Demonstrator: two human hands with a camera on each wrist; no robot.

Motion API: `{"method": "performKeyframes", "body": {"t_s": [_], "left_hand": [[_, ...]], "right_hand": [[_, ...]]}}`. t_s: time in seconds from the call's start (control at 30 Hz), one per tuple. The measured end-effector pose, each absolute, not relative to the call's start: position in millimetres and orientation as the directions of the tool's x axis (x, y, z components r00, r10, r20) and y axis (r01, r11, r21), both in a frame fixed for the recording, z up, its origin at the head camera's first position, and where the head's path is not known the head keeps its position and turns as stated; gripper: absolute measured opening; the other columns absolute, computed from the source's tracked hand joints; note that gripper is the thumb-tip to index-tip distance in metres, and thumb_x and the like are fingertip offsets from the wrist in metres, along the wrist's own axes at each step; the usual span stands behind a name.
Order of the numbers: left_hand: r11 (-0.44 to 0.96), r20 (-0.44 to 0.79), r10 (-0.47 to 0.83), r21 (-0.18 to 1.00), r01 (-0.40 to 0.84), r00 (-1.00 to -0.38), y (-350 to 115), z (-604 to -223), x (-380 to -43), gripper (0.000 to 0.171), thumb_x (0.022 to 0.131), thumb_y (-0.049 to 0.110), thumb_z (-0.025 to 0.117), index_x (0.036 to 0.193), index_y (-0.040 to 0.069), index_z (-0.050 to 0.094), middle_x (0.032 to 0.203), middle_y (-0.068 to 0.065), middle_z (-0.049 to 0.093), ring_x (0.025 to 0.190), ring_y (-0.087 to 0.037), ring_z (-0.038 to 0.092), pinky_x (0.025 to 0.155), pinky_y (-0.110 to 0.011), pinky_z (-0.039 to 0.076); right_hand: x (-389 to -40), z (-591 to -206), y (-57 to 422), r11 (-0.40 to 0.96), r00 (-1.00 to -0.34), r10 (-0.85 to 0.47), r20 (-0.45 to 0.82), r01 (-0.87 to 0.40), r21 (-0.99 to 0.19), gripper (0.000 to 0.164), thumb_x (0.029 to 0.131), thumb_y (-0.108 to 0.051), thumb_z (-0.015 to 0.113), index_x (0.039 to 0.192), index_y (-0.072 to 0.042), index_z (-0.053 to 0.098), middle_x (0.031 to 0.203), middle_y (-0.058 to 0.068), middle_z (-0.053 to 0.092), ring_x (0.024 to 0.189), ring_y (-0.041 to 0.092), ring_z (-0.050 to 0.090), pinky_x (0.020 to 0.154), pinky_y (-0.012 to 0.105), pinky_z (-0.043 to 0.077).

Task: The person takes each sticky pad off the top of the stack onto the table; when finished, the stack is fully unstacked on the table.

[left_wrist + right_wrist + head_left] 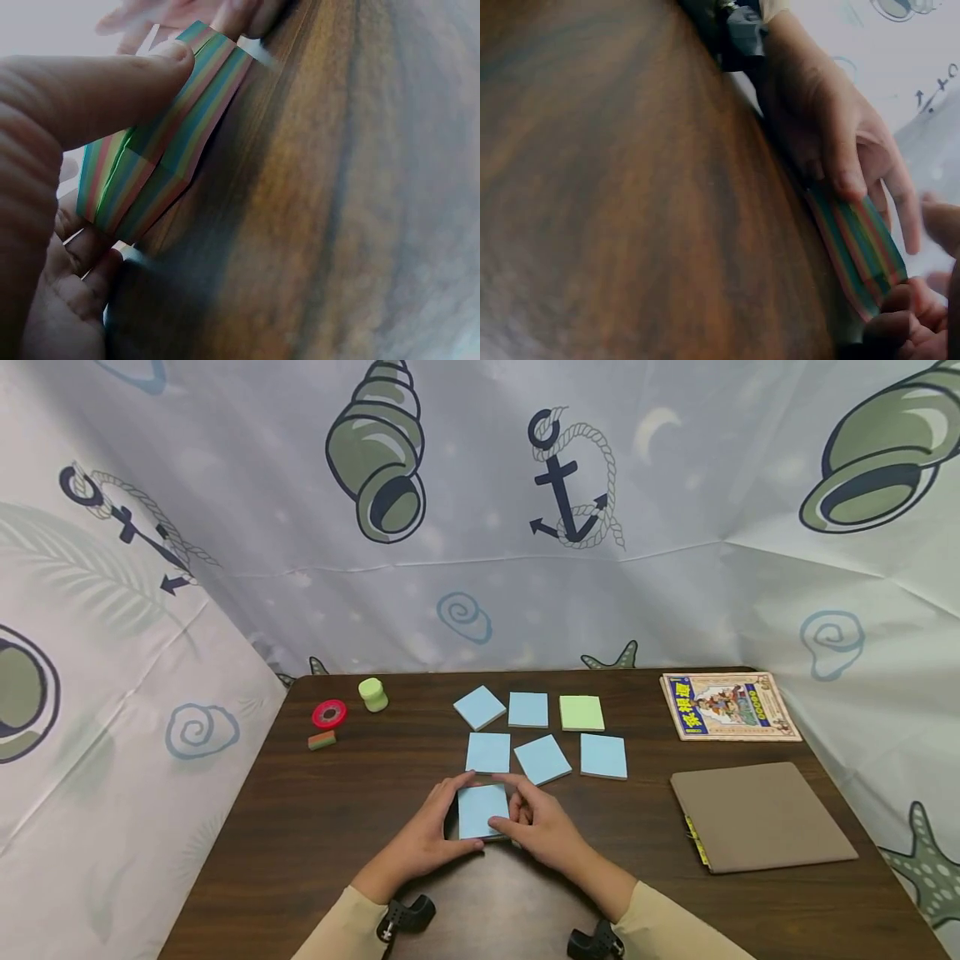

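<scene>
A stack of sticky note pads (481,810), blue on top, lies low over the table in front of me. In the left wrist view the stack (161,154) shows sides striped in several colours, with a seam between layers. My left hand (429,837) grips its left side, thumb along the near edge and fingers at the far edge. The right hand (545,828) holds the right side, its thumb over the near right corner, its index finger reaching the far edge and its other fingers curled.
Several blue sticky note pads (488,752) and one green pad (581,713) lie beyond my hands. Tape roll (329,714), small striped block (322,741) and a light green object (372,694) sit back left. At right are printed booklets (731,707) and a brown folder (763,817).
</scene>
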State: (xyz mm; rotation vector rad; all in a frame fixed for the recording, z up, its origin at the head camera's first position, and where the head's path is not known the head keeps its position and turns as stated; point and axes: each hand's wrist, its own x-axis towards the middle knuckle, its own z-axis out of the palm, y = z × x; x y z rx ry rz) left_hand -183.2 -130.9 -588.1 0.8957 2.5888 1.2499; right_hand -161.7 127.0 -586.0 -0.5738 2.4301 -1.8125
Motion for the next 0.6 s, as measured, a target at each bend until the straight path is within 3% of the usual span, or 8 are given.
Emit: {"method": "performKeyframes", "body": {"t_s": [0.23,0.43,0.6], "left_hand": [[0.476,0.153,0.56,0.746,0.467,-0.815,-130.3,-587.3,-184.2,0.106,0.088,0.031,0.094,0.172,0.022,0.029,0.161,0.001,0.05,0.14,-0.019,0.048,0.115,-0.044,0.043],[0.472,0.167,0.561,0.74,0.478,-0.811,-129.6,-586.3,-185.5,0.106,0.088,0.034,0.095,0.172,0.023,0.03,0.159,0.001,0.051,0.14,-0.019,0.049,0.114,-0.045,0.045],[0.48,0.138,0.563,0.748,0.458,-0.815,-130.2,-585.4,-184.2,0.107,0.087,0.034,0.095,0.171,0.021,0.031,0.159,0.003,0.051,0.141,-0.02,0.048,0.115,-0.046,0.044]], "right_hand": [[-164.7,-581.7,129.3,0.35,-0.911,-0.379,0.165,-0.306,-0.885,0.067,0.095,-0.026,0.088,0.154,-0.014,0.06,0.088,0.003,0.063,0.064,0.002,0.05,0.059,0.019,0.045],[-166.0,-579.6,130.1,0.384,-0.916,-0.388,0.097,-0.257,-0.887,0.087,0.092,-0.03,0.091,0.165,-0.013,0.047,0.087,0.002,0.063,0.057,0.001,0.051,0.054,0.022,0.047],[-164.3,-580.0,129.7,0.392,-0.919,-0.392,0.045,-0.211,-0.895,0.087,0.092,-0.032,0.091,0.164,-0.014,0.045,0.088,0.002,0.063,0.055,0.004,0.054,0.052,0.025,0.05]]}}
